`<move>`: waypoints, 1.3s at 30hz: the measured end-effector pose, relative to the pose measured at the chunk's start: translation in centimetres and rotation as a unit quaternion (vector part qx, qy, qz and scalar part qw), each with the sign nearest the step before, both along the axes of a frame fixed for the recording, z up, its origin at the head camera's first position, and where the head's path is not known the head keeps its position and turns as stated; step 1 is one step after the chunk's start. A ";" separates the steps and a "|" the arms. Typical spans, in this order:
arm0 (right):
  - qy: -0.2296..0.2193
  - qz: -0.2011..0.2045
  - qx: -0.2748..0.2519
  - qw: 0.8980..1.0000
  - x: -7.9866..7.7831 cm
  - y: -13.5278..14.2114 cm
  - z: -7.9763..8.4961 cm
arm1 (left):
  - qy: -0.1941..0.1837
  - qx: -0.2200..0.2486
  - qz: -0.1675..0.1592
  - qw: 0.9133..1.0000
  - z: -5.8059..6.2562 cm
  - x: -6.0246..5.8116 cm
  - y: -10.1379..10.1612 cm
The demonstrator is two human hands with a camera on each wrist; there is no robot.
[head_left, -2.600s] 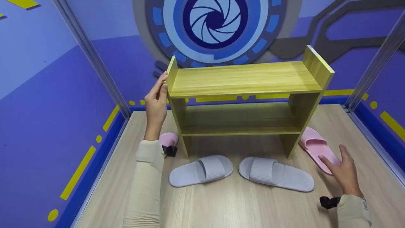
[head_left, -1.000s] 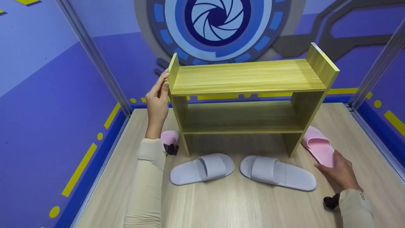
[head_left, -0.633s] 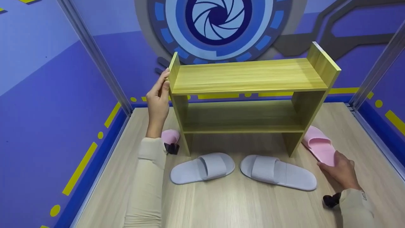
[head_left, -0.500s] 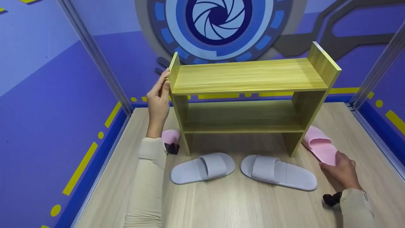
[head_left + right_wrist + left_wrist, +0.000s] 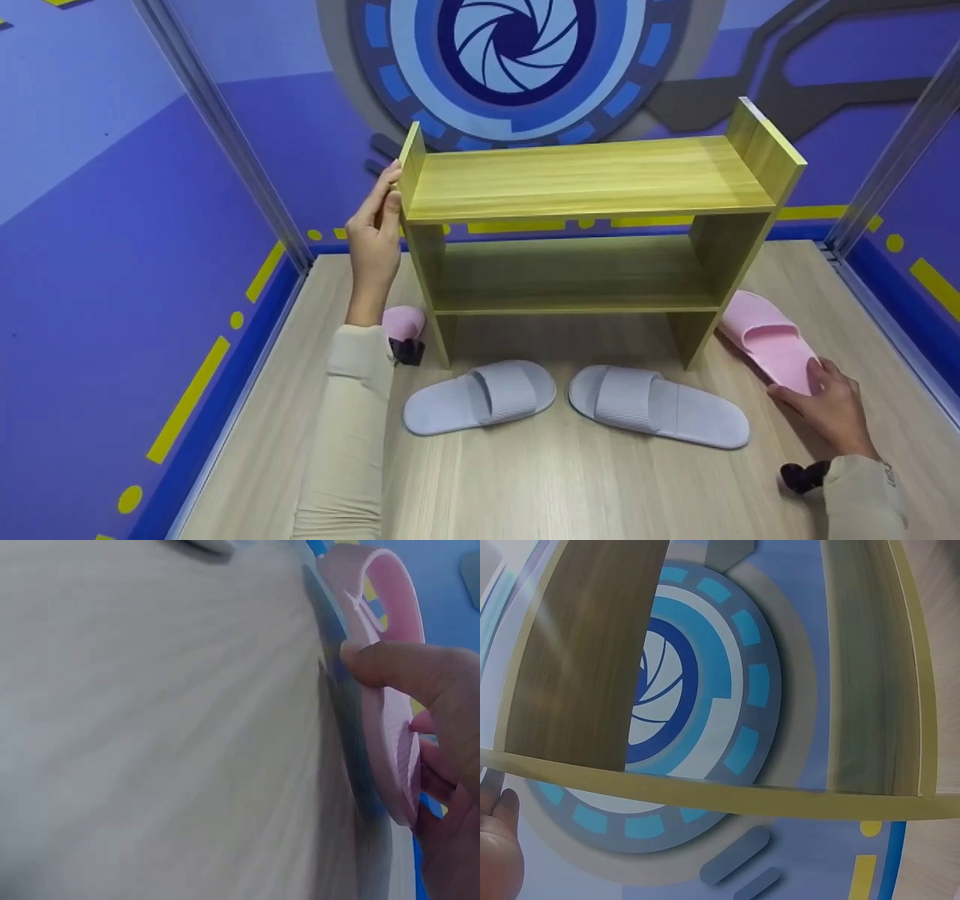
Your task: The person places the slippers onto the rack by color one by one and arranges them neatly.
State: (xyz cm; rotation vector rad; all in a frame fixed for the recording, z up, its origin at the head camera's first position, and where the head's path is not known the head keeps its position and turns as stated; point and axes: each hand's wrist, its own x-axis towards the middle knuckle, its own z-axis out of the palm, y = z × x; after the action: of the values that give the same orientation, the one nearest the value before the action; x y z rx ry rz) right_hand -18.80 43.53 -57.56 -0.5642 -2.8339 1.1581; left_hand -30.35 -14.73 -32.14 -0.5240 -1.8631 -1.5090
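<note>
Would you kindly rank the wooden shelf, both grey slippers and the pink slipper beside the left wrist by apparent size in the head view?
1. Wooden shelf
2. Right grey slipper
3. Left grey slipper, looking slightly shorter
4. Pink slipper, partly hidden

Small dark lettering (image 5: 890,474) runs along the cuff (image 5: 855,476) of the person's right sleeve (image 5: 862,514). It seems to start with "Le"; the remaining letters are too small and blurred to read.
</note>
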 end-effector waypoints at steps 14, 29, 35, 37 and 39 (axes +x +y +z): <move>-0.015 0.041 -0.023 0.999 0.9 3.2 0.6 | -0.009 0.004 0.001 1.000 0.1 0.0 0.0; -0.056 0.086 -0.032 0.994 1.9 6.3 4.4 | 0.000 -0.006 0.004 1.000 0.1 0.1 0.0; -0.055 0.117 -0.027 0.991 2.3 7.4 5.6 | -0.003 0.001 0.000 1.000 0.1 0.1 0.0; -0.059 0.130 -0.002 0.990 2.4 7.8 5.9 | -0.002 0.000 0.000 1.000 0.1 0.1 0.0; -0.056 0.137 0.014 0.989 2.5 8.0 6.1 | -0.003 -0.003 0.001 1.000 0.1 0.0 0.0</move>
State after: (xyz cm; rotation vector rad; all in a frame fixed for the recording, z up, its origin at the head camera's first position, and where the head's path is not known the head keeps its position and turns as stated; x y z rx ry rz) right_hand -16.26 51.53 -51.51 -0.2481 -3.0948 1.1530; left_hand -30.30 -14.70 -32.09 -0.5213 -1.8729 -1.5053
